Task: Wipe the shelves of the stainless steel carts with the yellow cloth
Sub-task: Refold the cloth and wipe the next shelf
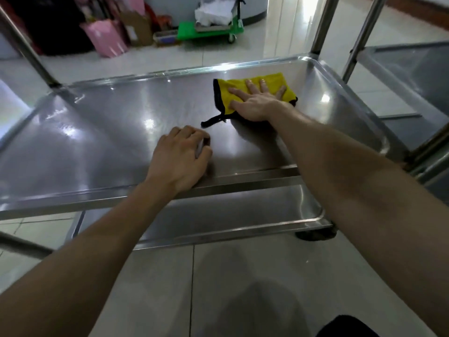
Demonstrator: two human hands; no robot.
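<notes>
The yellow cloth (279, 85), edged in black with a loose black strap, lies flat on the middle shelf (109, 142) of the stainless steel cart, near its far right corner. My right hand (257, 100) presses on the cloth with its fingers spread and straight. My left hand (179, 159) rests on the shelf just inside the near rim, fingers curled under. A pale sliver shows between those fingers; I cannot make out what it is. Below, the cart's lower shelf (230, 215) is partly in view.
Steel uprights (323, 25) rise at the shelf's corners. A second steel cart (408, 69) stands close on the right. Beyond the cart, on the tiled floor, are a green platform trolley (209, 32), pink bags (104, 37) and a cardboard box.
</notes>
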